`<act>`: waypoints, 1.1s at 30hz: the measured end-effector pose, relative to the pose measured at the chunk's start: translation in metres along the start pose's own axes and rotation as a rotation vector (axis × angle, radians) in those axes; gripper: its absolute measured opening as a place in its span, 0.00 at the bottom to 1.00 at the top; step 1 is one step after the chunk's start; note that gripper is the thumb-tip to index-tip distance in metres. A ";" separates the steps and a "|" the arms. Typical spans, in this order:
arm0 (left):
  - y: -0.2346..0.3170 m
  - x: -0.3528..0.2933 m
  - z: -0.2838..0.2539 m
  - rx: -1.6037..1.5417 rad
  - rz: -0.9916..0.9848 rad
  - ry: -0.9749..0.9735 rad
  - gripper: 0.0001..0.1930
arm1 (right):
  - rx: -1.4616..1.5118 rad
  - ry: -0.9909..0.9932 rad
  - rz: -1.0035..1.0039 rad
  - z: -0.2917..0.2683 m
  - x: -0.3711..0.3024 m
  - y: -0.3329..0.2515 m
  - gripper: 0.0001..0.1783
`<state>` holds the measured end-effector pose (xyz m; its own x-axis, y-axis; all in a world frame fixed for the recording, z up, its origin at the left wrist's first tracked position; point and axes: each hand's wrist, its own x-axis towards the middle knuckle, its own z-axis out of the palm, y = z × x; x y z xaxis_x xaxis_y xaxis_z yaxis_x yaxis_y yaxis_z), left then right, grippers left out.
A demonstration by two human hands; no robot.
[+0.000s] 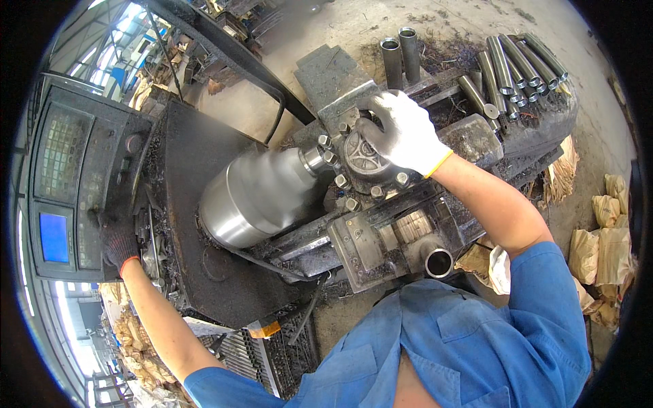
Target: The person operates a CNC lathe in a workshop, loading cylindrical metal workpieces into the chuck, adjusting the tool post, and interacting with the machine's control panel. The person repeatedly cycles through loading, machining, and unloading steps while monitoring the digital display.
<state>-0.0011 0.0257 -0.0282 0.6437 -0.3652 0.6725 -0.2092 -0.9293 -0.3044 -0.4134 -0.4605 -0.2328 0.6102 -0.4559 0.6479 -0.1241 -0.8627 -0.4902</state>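
Note:
My right hand (403, 129), in a white glove with a dirty thumb and fingertips, is curled over the rim of a round spoked cap (364, 155) on the lathe's tool post. Several square-headed bolts (341, 181) ring this cap. To its left, a shiny metal workpiece (272, 194) with a wide drum end is blurred, as if spinning. My left hand (117, 231), in a dark glove with a red cuff, is at the lower edge of the control panel (88, 156). Its fingers are lost in shadow against the dark panel.
Finished-looking metal tubes (520, 68) lie stacked at the back right, with two tubes (400, 56) standing upright nearby. A dark sheet-metal guard (197, 143) stands left of the workpiece. Below the tool post is a block with an open pipe end (439, 262). Brown paper sacks (602, 251) sit at the far right.

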 end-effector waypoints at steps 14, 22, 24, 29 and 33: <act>-0.015 0.000 0.007 0.030 0.067 0.024 0.37 | 0.006 -0.002 0.001 0.001 0.001 -0.002 0.15; 0.001 0.002 -0.003 0.090 0.025 -0.133 0.31 | 0.024 0.042 -0.012 0.000 0.003 -0.003 0.13; 0.001 0.001 0.000 0.035 0.030 -0.044 0.31 | 0.027 0.052 -0.016 0.000 0.003 -0.004 0.13; -0.021 0.001 0.014 0.081 0.141 0.061 0.30 | 0.044 0.029 -0.005 0.001 0.002 -0.003 0.13; -0.010 0.004 0.008 0.167 0.110 -0.076 0.27 | 0.045 0.041 0.006 0.003 0.002 -0.003 0.14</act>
<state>0.0096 0.0341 -0.0278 0.6789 -0.4530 0.5779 -0.1608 -0.8596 -0.4849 -0.4097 -0.4579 -0.2315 0.5770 -0.4702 0.6678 -0.0917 -0.8498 -0.5191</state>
